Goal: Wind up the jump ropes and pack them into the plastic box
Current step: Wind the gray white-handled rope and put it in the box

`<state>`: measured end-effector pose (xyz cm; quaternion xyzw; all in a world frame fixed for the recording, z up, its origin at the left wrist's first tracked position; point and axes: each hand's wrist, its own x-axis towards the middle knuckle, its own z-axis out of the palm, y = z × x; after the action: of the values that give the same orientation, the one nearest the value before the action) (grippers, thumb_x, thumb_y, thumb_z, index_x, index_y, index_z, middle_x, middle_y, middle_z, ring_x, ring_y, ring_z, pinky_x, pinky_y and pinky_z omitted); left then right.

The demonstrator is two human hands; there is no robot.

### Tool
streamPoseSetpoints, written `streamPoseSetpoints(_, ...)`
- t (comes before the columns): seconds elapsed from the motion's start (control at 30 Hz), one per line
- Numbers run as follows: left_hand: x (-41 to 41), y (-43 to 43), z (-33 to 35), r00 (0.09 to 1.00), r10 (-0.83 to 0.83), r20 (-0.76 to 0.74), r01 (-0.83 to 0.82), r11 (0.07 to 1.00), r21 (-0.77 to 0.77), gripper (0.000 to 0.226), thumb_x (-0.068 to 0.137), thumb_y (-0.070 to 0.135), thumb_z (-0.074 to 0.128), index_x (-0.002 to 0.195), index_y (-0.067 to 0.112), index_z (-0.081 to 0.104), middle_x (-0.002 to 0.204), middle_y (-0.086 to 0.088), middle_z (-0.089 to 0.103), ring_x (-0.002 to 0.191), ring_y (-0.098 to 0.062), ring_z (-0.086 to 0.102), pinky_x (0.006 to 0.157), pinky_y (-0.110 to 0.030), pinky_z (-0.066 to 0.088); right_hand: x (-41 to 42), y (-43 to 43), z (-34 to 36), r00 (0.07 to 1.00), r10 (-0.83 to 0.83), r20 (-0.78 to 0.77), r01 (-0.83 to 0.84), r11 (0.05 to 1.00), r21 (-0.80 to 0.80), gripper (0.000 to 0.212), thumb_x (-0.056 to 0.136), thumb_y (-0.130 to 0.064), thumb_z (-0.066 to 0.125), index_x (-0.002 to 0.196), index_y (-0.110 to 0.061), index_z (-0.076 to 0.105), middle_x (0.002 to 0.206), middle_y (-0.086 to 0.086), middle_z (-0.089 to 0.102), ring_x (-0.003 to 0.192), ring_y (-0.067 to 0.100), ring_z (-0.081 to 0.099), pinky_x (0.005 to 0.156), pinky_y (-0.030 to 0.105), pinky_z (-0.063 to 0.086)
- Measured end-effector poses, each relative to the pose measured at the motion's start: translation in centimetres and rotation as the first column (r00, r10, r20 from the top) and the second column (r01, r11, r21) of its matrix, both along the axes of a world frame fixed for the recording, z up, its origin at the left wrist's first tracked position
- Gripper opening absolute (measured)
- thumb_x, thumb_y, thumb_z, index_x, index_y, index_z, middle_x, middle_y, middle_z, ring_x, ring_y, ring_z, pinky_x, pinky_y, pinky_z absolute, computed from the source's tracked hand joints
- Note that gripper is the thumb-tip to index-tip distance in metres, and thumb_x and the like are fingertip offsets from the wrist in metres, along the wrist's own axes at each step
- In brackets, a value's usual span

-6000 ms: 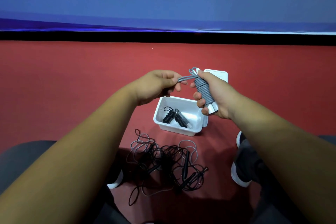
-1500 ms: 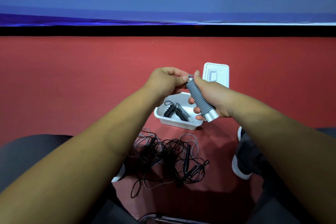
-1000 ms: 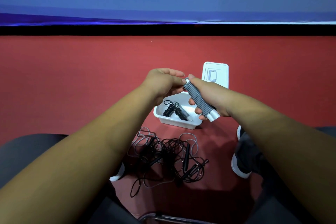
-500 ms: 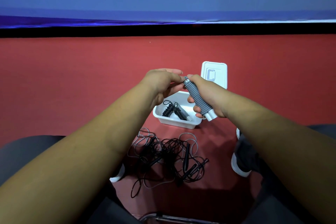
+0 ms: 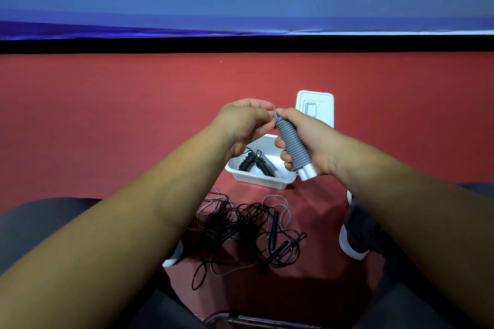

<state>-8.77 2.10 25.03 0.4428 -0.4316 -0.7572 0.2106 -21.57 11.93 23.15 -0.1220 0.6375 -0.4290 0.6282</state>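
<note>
Floor (image 5: 107,115) red, blue banner (image 5: 240,2), right hand (image 5: 307,139) gripping grey rope (image 5: 292,147), left hand (image 5: 243,123) pinching end

A: Setting?

B: Indoor sports hall or event venue, by the look. Red floor (image 5: 107,115), matte and even like court surfacing, runs wide to the far side.

A: What bounds it?

B: A long blue banner (image 5: 240,2) with big pale lettering, cropped and unreadable, above a black strip (image 5: 160,45).

A: Other signs?

B: Jump ropes (image 5: 248,230) tangled on the floor, a dark sneaker (image 5: 355,235) with a white sole near them. A metal chair frame (image 5: 240,318) shows at the bottom edge.
</note>
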Motion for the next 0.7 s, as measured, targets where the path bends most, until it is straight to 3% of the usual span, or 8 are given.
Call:
streamPoseSetpoints(0.13, 0.4, -0.1, -0.7, 0.991, -0.051, 0.128, 0.067, 0.989, -0.13, 0.02, 0.088, -0.006, 0.073, 0.1, 0.01, 0.072, 0.086, -0.006, 0.079, 0.074, -0.014, 0.075, 0.059, -0.02, 0.059, 0.3, 0.2, -0.3, 1.0, -0.002, 0.0, 0.002, 1.0, -0.012, 0.039, 0.095, -0.064, 0.064, 0.101, -0.026, 0.062, 0.07, 0.003, 0.056, 0.05, 0.021, 0.046, 0.057, 0.028, 0.041)
streamPoseSetpoints(0.27, 0.9, -0.9, -0.9, 0.968, -0.104, 0.226, 0.168, 0.943, -0.287, 0.023, 0.086, -0.006, 0.079, 0.107, 0.0, 0.072, 0.09, -0.011, 0.079, 0.076, -0.014, 0.077, 0.074, -0.025, 0.063, 0.7, 0.2, -0.5, 1.0, 0.0, -0.024, 0.0, 1.0, -0.006, 0.045, 0.095, -0.068, 0.065, 0.105, -0.025, 0.06, 0.073, 0.004, 0.06, 0.051, 0.021, 0.05, 0.056, 0.028, 0.044)
streamPoseSetpoints(0.4, 0.8, -1.5, -0.7, 0.933, -0.121, 0.339, 0.268, 0.863, -0.428, 0.013, 0.086, -0.003, 0.08, 0.095, 0.002, 0.072, 0.086, -0.016, 0.077, 0.072, -0.018, 0.073, 0.078, -0.032, 0.065, 0.6, 0.0, -0.6, 0.983, 0.064, -0.174, -0.069, 0.997, -0.024, 0.048, 0.099, -0.072, 0.053, 0.112, -0.028, 0.064, 0.088, 0.009, 0.061, 0.056, 0.023, 0.056, 0.057, 0.03, 0.049)
streamPoseSetpoints(0.53, 0.5, -1.5, -0.8, 0.899, -0.135, 0.417, 0.358, 0.775, -0.521, 0.006, 0.088, 0.005, 0.075, 0.085, 0.009, 0.072, 0.075, -0.009, 0.075, 0.064, -0.016, 0.064, 0.074, -0.036, 0.059, 0.5, -0.3, -0.9, 0.993, 0.031, -0.114, -0.033, 0.999, -0.015, 0.07, 0.097, -0.077, 0.052, 0.13, -0.016, 0.065, 0.087, 0.012, 0.061, 0.054, 0.025, 0.057, 0.053, 0.031, 0.053)
streamPoseSetpoints(0.6, 0.3, -1.5, -0.8, 0.9, -0.156, 0.408, 0.371, 0.767, -0.525, 0.005, 0.088, 0.009, 0.072, 0.085, 0.005, 0.074, 0.073, -0.009, 0.075, 0.064, -0.016, 0.062, 0.072, -0.036, 0.058, 0.1, -0.4, -0.8, 0.997, 0.054, -0.059, -0.056, 0.998, -0.041, 0.066, 0.101, -0.072, 0.049, 0.128, -0.014, 0.066, 0.082, 0.01, 0.06, 0.055, 0.024, 0.056, 0.053, 0.03, 0.052)
streamPoseSetpoints(0.7, 0.1, -2.0, -0.6, 0.899, -0.173, 0.402, 0.375, 0.778, -0.504, 0.015, 0.09, 0.01, 0.069, 0.089, -0.004, 0.074, 0.072, -0.009, 0.067, 0.066, -0.02, 0.061, 0.073, -0.037, 0.06, 0.0, -0.1, -0.2, 0.994, 0.11, 0.027, -0.106, 0.988, -0.115, 0.035, 0.109, -0.051, 0.049, 0.117, -0.02, 0.062, 0.086, 0.009, 0.059, 0.062, 0.024, 0.056, 0.06, 0.033, 0.053)
